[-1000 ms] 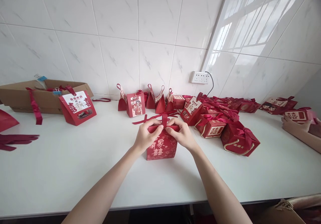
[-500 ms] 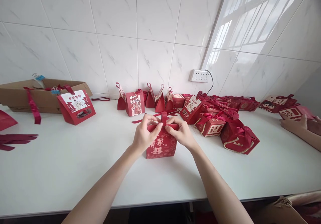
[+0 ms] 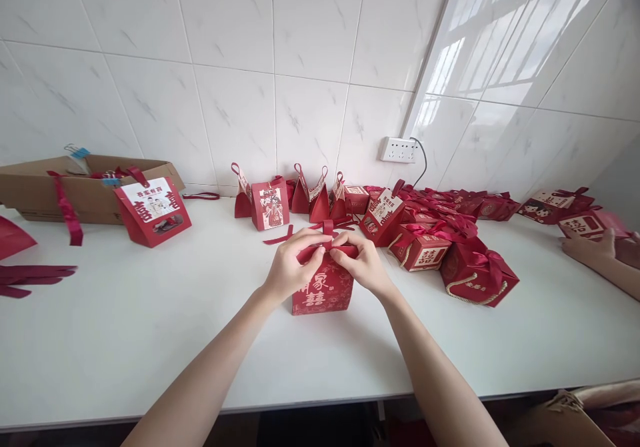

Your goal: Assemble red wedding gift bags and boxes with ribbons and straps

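White tbl [image 3: 150, 360]: red box [image 3: 343, 293] upright, top edge [image 3: 350, 251] L-R, print [image 3: 315, 297] twd cam

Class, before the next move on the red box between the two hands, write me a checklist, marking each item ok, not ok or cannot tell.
1. Left hand pinching the top edge of the red box: ok.
2. Right hand pinching the same edge, on the other side: ok.
3. Ribbon loop standing up between the hands: ok.
4. Loop fastened to the box: cannot tell; the fingers and top edge hide its base.
5. Area behind the box free of loose ribbon: not ok; some lies there.
6. Co-worker's hand away from this box: ok, at far right.
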Available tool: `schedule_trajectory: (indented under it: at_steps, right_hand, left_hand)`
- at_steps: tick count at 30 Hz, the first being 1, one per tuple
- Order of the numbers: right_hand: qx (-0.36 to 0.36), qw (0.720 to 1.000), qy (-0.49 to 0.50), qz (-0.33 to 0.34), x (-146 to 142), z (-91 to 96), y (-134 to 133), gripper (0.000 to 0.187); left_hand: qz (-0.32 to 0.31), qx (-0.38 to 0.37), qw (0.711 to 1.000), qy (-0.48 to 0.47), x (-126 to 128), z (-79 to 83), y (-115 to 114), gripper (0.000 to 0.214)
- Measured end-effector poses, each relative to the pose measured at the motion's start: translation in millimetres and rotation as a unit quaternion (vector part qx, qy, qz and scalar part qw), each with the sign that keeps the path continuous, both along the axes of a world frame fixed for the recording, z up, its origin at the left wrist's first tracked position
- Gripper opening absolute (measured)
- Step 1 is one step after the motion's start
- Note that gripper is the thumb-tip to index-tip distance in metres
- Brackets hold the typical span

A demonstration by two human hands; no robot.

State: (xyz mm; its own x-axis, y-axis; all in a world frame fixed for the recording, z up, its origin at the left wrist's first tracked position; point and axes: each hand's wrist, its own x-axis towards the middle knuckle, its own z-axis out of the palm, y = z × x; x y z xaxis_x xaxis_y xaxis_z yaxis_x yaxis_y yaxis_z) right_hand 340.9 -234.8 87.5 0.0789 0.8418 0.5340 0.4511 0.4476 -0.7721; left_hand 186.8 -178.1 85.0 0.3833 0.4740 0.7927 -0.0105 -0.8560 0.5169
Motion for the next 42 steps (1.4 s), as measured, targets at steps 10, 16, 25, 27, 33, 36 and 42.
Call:
schedule_trajectory:
  at_steps: [10, 16, 25, 27, 33, 36, 42]
  right_hand:
    - [0.007, 1.0, 0.002, 0.007, 0.8, -0.4, 1.3, 0.01]
    - [0.007, 1.0, -0.003, 0.008, 1.2, -0.8, 1.1, 0.008]
    - [0.018, 1.0, -0.004, 0.011, 1.6, -0.9, 1.0, 0.005]
    - [0.016, 1.0, -0.001, 0.009, 1.1, -0.5, 0.6, 0.006]
    - [-0.005, 1.0, 0.012, 0.008, -0.1, -0.8, -0.2, 0.01]
    - [0.009, 1.0, 0.009, 0.006, 0.2, -1.8, 0.5, 0.012]
    - [0.015, 1.0, -0.005, 0.006, 1.8, -3.5, 2.4, 0.009]
  left_hand:
    - [-0.02, -0.034, 0.999, 0.003, -0.3, 0.4, -0.1, 0.023]
    - [-0.013, -0.036, 0.999, -0.007, 0.3, -0.9, 0.1, 0.022]
    - [-0.013, -0.034, 0.999, -0.001, -0.7, -1.9, -0.3, 0.02]
    - [-0.013, -0.027, 1.0, -0.002, -0.6, -2.3, 0.2, 0.021]
    - [-0.009, -0.006, 1.0, -0.004, 0.0, -2.5, 1.6, 0.022]
    - [-0.011, -0.003, 1.0, -0.01, 0.6, -2.6, 1.0, 0.021]
    - [-0.03, -0.016, 0.999, -0.027, 1.4, -2.5, -0.6, 0.021]
